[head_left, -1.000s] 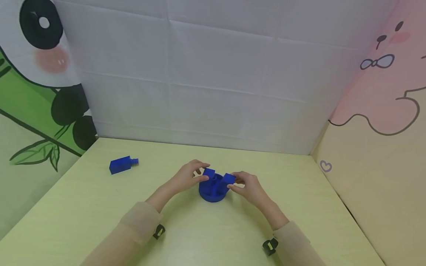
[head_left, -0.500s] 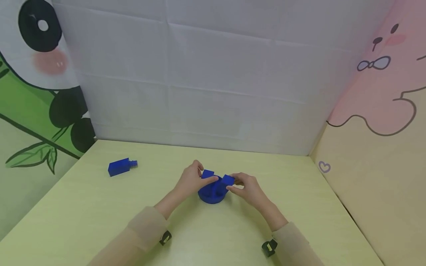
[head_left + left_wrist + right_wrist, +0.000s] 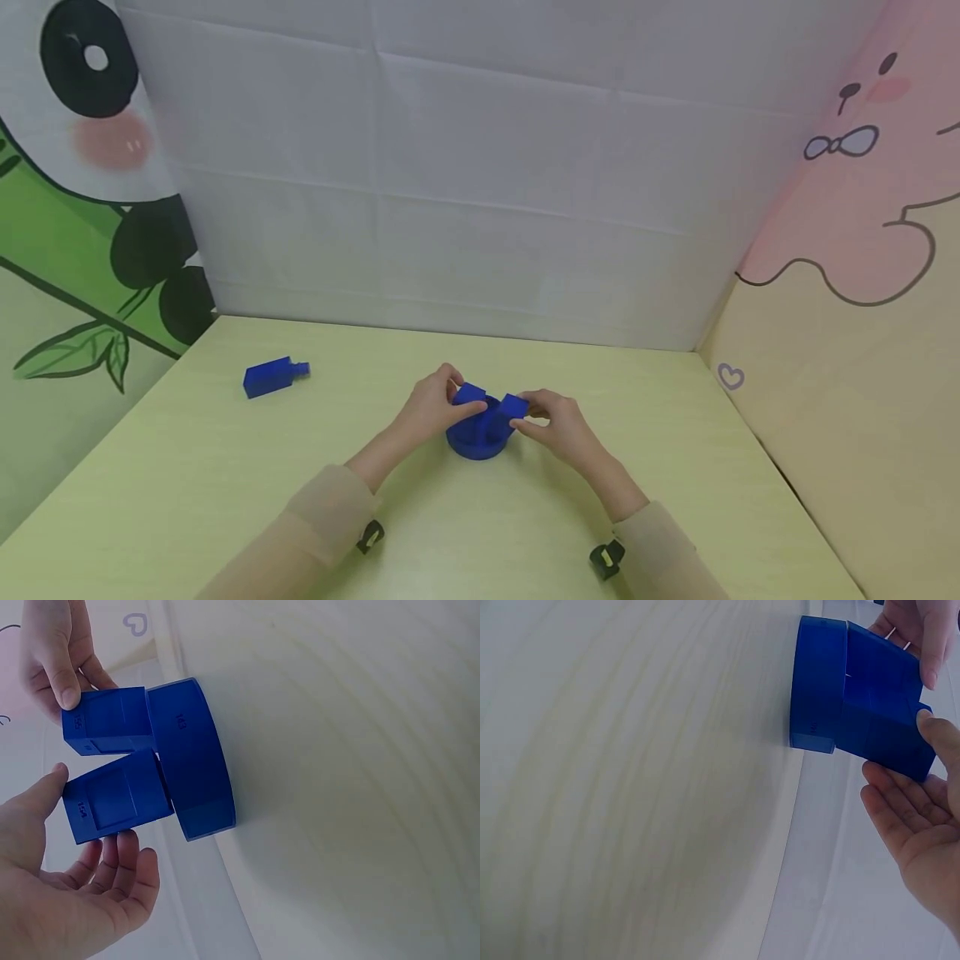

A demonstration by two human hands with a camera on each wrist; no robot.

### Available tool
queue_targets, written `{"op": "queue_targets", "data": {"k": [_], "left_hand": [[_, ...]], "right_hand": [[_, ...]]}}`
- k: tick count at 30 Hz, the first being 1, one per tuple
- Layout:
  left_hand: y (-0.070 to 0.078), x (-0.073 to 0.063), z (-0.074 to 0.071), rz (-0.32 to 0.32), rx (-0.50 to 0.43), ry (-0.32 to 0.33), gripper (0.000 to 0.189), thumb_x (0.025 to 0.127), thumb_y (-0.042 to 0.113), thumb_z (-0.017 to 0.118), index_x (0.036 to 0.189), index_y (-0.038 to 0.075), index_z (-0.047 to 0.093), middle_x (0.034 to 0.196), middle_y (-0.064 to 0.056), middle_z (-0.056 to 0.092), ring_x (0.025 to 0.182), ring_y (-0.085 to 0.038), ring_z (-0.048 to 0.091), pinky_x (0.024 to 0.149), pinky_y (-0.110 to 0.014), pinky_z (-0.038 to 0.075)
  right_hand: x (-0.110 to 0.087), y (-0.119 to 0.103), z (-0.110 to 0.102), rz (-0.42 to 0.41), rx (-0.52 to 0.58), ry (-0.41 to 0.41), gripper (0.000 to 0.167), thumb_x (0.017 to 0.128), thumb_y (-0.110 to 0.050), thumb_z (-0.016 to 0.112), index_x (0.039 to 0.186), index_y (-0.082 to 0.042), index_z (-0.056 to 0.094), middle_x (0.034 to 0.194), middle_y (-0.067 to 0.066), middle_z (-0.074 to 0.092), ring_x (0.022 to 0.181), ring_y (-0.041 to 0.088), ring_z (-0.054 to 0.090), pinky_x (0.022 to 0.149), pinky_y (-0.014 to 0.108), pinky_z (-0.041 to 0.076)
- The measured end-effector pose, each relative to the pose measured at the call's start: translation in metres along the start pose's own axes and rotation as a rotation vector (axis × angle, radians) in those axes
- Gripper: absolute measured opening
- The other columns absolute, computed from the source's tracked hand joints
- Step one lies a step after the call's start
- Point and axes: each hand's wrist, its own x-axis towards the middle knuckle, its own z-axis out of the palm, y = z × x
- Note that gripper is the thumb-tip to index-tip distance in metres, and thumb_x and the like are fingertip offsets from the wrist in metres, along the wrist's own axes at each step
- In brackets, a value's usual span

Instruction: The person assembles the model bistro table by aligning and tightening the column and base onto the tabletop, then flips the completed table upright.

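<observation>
A blue round base (image 3: 477,450) stands on the table in front of me, with two blue blocky pieces rising from it, side by side. My left hand (image 3: 429,408) pinches the left block (image 3: 120,795) near its top, thumb on one side and fingertips on the other. That block leans a little, its lower end right at the base's rim. The right block (image 3: 112,720) is held at its upper end between thumb and fingers of my right hand (image 3: 561,425). In the right wrist view its lower end meets the base (image 3: 817,686). The inside of the base is mostly hidden.
A blue bottle-shaped block (image 3: 268,377) with a narrow neck lies on its side at the table's back left. White cloth (image 3: 487,183) hangs behind the table (image 3: 480,533), and printed panels flank it on both sides.
My left hand has shifted slightly right, its thumb reaching farther across the left block, which has turned a little. My right hand keeps its hold and stays nearly still.
</observation>
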Motion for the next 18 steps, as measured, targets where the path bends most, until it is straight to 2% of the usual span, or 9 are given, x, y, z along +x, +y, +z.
{"op": "queue_targets", "data": {"k": [7, 13, 18], "left_hand": [[-0.003, -0.001, -0.004, 0.087, 0.014, -0.055, 0.042, 0.081, 0.034, 0.075, 0.108, 0.008, 0.056, 0.089, -0.002, 0.058, 0.080, -0.017, 0.052, 0.067, -0.026, 0.047], [-0.007, -0.003, -0.012, 0.236, 0.045, -0.124, 0.036, 0.086, 0.029, 0.070, 0.113, 0.008, 0.060, 0.101, -0.002, 0.062, 0.089, -0.018, 0.056, 0.072, -0.028, 0.048], [-0.010, -0.006, -0.018, 0.350, 0.055, -0.184, 0.032, 0.091, 0.022, 0.064, 0.118, 0.007, 0.061, 0.110, -0.007, 0.061, 0.097, -0.022, 0.058, 0.080, -0.039, 0.051]], "right_hand": [[0.000, 0.000, 0.000, 0.010, 0.005, 0.001, 0.037, 0.084, -0.021, 0.072, 0.116, -0.005, 0.063, 0.103, 0.006, 0.068, 0.095, 0.022, 0.067, 0.086, 0.039, 0.053], [0.000, 0.000, 0.000, 0.007, 0.027, -0.002, 0.037, 0.084, -0.021, 0.071, 0.117, -0.004, 0.063, 0.105, 0.008, 0.068, 0.095, 0.023, 0.067, 0.087, 0.042, 0.052], [0.000, 0.000, -0.001, 0.004, 0.030, -0.006, 0.038, 0.085, -0.024, 0.071, 0.117, -0.005, 0.063, 0.105, 0.007, 0.068, 0.096, 0.024, 0.066, 0.087, 0.044, 0.051]]}}
